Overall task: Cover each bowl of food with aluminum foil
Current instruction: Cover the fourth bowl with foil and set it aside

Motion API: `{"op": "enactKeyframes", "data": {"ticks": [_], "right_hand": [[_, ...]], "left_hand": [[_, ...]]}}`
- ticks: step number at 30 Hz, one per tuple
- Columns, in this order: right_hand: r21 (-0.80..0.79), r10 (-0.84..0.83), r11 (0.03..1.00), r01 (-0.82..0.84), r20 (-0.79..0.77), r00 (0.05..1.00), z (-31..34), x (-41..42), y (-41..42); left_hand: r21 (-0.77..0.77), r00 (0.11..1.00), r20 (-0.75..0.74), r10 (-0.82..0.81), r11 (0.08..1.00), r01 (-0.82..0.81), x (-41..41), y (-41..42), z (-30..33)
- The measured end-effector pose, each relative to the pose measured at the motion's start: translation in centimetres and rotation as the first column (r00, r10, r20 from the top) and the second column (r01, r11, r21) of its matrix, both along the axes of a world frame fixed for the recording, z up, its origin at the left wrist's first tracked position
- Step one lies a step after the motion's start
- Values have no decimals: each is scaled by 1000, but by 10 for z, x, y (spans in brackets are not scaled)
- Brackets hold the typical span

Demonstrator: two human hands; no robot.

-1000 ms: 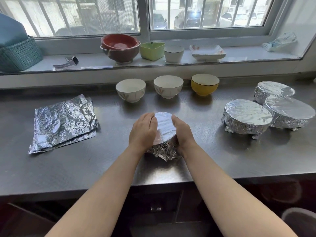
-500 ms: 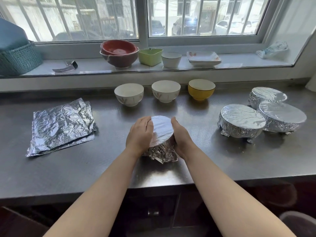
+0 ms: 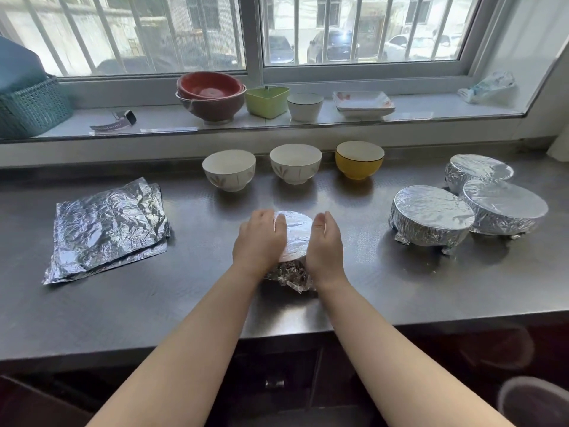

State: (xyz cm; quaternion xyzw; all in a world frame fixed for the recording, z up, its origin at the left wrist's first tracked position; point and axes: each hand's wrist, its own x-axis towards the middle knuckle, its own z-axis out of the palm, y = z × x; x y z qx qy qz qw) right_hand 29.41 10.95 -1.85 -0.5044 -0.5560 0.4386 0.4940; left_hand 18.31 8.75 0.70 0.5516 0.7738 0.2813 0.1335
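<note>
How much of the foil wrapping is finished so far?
Three foil-covered bowls sit at the right. A fourth bowl is in hand: the left hand and right hand press foil round its sides. Two white bowls and a yellow bowl are uncovered; spare foil sheets lie at the left.

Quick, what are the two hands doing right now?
Left hand: fingers curled round the foil-covered bowl, holding its side.
Right hand: fingers curved against the bowl's other side, holding it.
</note>
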Motion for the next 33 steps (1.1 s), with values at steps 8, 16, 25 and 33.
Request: {"op": "enactKeyframes", "data": {"ticks": [8,16,25,33], "right_hand": [[-98,106,990,-98,77,991,1,10,18],[-81,44,996,-34,124,991,1,8,4],[-286,-90,957,35,-183,979,1,-1,1],[-305,-71,952,-15,-270,960,18,-11,1]], "left_hand": [[-133,997,-73,26,990,-36,-10,-4,12],[232,973,183,-143,968,99,-6,-1,-6],[221,674,737,-45,959,-178,-4,-1,-16],[242,482,872,-84,930,-277,-14,-7,-29]]}}
